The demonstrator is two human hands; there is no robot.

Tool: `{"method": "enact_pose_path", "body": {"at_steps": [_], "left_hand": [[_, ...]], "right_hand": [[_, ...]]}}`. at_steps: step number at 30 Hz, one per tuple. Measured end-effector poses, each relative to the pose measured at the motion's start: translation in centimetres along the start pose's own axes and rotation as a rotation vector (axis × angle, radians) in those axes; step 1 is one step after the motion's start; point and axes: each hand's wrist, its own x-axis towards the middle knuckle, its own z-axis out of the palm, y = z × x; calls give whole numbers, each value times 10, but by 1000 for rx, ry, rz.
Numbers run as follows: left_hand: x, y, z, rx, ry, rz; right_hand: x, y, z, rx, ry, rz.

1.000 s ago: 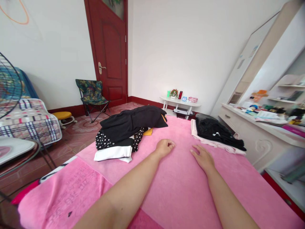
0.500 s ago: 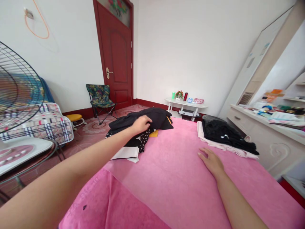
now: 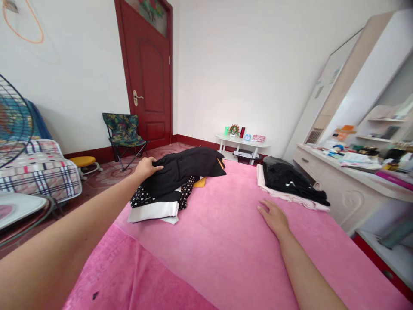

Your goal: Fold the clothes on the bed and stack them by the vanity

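My left hand [image 3: 146,167] reaches far out and closes its fingers on the near-left edge of a black garment [image 3: 187,165] that tops a loose pile of clothes. Under it lie a black-and-white dotted piece [image 3: 143,196], a white-trimmed piece [image 3: 155,211] and something orange [image 3: 200,182]. My right hand [image 3: 273,216] lies flat and open on the pink bed cover [image 3: 226,241], holding nothing. To its far right sits a folded stack, black clothing [image 3: 290,181] on a pale pink piece [image 3: 290,197].
A red door [image 3: 148,73] and a folding chair [image 3: 124,131] stand beyond the bed. A fan [image 3: 14,120] and a plaid-covered seat [image 3: 38,170] are at the left. A small white table [image 3: 241,144] stands by the far wall, a cluttered white dresser [image 3: 348,172] at the right.
My left hand left the bed cover, reached to the pile's top, then slid left to the black garment's edge and gripped it. My right hand stayed flat on the cover.
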Motion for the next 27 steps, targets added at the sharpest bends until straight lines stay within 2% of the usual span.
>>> {"method": "enact_pose_path", "body": {"at_steps": [3, 6, 10, 13, 15, 18, 20, 21, 22, 24, 26, 27], "left_hand": [[1, 11, -6, 89, 25, 88], [-4, 20, -12, 114, 19, 111], [-1, 38, -28, 122, 36, 19], [10, 76, -55, 36, 152, -83], [13, 120, -78, -73, 263, -51], [-8, 203, -109, -278, 359, 188], [-41, 253, -117, -427, 321, 479], [-62, 273, -116, -496, 257, 641], [-84, 289, -109, -548, 168, 811], [-126, 304, -84, -590, -68, 1112], [-160, 304, -44, -559, -228, 1247], [-173, 301, -22, -522, -260, 1224]], "right_hand": [[0, -2, -2, 0, -17, 6], [-1, -4, -4, 7, -20, 15], [-2, -7, -7, 14, -23, 33], [-3, -9, -8, 31, -9, 44], [-3, -10, -9, 73, 9, 47], [-3, -11, -9, 205, 40, 68], [-2, -10, -9, 369, 87, 113], [-2, -9, -11, 476, 135, 150], [-2, -7, -14, 591, 198, 198], [-1, 0, -24, 841, 348, 336], [2, 5, -44, 1075, 481, 492], [4, 4, -57, 1173, 536, 546]]}}
